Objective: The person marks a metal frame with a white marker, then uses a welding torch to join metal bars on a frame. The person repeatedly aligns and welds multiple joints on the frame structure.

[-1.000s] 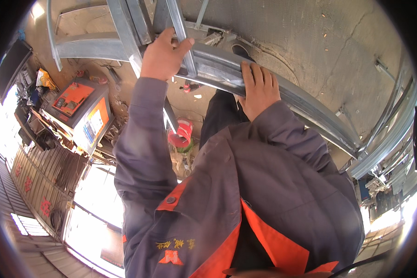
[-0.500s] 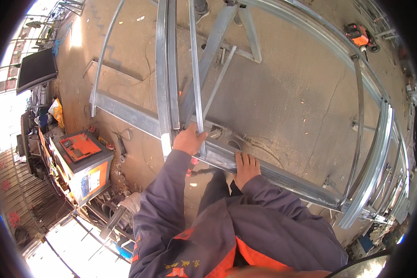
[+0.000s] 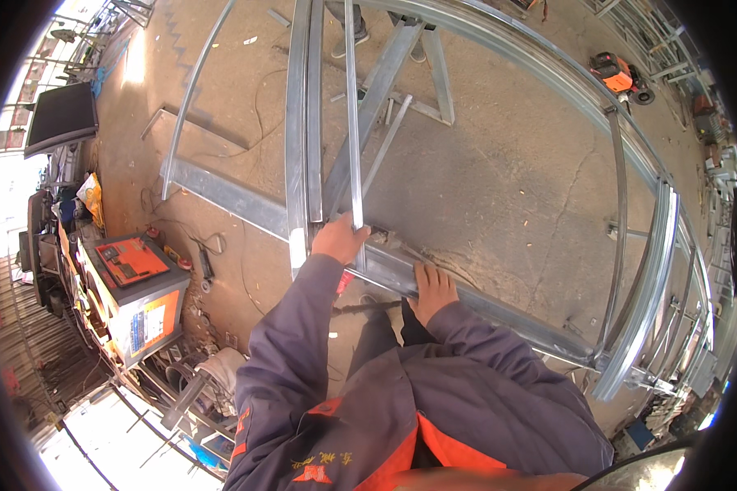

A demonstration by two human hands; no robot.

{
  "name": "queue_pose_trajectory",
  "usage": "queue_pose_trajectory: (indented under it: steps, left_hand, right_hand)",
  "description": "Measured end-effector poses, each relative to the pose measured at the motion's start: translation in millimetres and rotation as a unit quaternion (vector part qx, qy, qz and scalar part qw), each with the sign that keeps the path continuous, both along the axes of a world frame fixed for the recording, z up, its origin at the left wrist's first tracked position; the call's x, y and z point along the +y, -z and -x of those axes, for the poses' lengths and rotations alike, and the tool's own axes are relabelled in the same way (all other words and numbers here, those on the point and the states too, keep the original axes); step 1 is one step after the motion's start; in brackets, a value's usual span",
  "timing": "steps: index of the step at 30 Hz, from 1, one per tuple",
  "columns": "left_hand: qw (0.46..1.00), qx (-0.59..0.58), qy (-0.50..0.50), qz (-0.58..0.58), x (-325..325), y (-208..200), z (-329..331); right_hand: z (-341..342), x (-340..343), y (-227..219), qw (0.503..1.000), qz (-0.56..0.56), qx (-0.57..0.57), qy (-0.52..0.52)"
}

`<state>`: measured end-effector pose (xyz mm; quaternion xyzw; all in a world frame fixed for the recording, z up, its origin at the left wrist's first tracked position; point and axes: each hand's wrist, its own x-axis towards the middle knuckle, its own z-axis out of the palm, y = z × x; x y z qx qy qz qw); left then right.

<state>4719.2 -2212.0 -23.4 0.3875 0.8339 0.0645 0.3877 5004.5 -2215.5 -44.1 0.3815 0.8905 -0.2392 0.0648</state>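
Note:
A long grey steel beam (image 3: 508,309) runs across in front of my body. A thin metal bar (image 3: 353,123) stretches from the far side and ends on this beam. My left hand (image 3: 340,239) is closed around the near end of the thin bar, with the thumb at its right side. My right hand (image 3: 435,290) grips the steel beam a little to the right, fingers over its top; the thumb is hidden. Just left of my left hand, a wider steel channel (image 3: 296,139) comes down to the beam.
An orange-topped machine box (image 3: 139,286) stands at the left, with an angle grinder (image 3: 205,268) on the floor beside it. Galvanized profiles (image 3: 651,286) cross the frame at the right. An orange-and-black machine (image 3: 612,74) sits at the far right. Another person's shoes (image 3: 350,44) show at the far side.
The view has shifted slightly, and more of the other person's legs and shoes shows at the far side. Both my hands keep their places on the bar and the beam.

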Motion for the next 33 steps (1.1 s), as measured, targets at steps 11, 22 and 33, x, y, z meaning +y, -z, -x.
queue_pose_trajectory:
  steps: [11,22,33]
  left_hand:
    - [1.000,0.006,0.007,-0.030,-1,6,0]
    - [0.997,0.016,0.044,-0.064,0,16,4]
    - [0.998,0.000,0.044,-0.044,4,10,3]
  right_hand:
    - [0,1,-1,1.000,0.009,-0.006,0.003]
    - [-7,-5,16,0.999,-0.041,0.024,0.003]
    - [-5,-1,12,1.000,-0.014,0.022,0.011]
